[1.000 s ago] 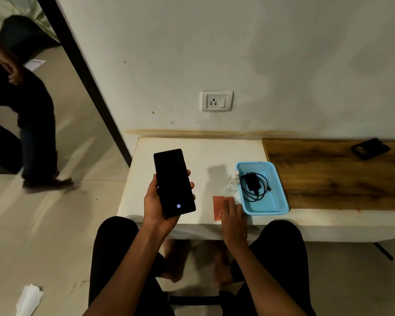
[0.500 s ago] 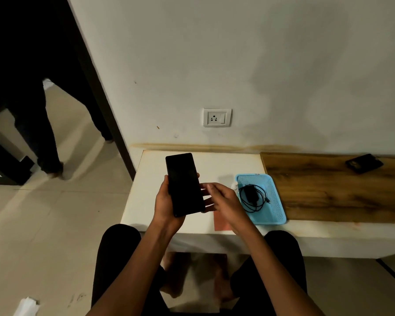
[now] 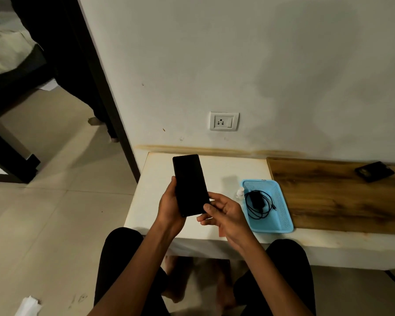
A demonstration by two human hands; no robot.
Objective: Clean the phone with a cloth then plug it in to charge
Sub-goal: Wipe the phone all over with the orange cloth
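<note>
**A:** Started from the largest?

**B:** Faced a pale wall, with a socket (image 3: pixel 224 121) at twelve o'clock above a white bench (image 3: pixel 226 169). Noted a wooden board (image 3: pixel 328 197) lying along the bench toward three o'clock, and a blue basket (image 3: pixel 283 224) just beside its near corner.

**A:** And the task's thing?

**B:** Found the phone (image 3: pixel 189 185) raised over the bench's left part, screen dark and facing up. Wrapped in the left hand (image 3: pixel 169 208), grip closed round its lower half. Met at its lower right corner by the right hand (image 3: pixel 226 213), thumb and fingertips pinching that edge lightly, as far as could be told.

**A:** Step in hand?

**B:** Judged as the very start of cleaning: phone taken up, no wiping begun. Glimpsed only a reddish sliver of cloth (image 3: pixel 221 232) under the right wrist at six o'clock, on the bench's near edge. Called next for freeing the right hand, dropping it to that cloth and bringing it up to the glass.

**A:** Room to move?

**B:** Had open bench at twelve o'clock of the phone. Had less at three o'clock: a small bottle (image 3: pixel 240 193) touching the basket's left wall, easy to knock. Left the charger (image 3: pixel 258 202), coiled in the basket, for later. Ended at nine o'clock in the bench's left edge, close to the left hand, with floor below.
</note>
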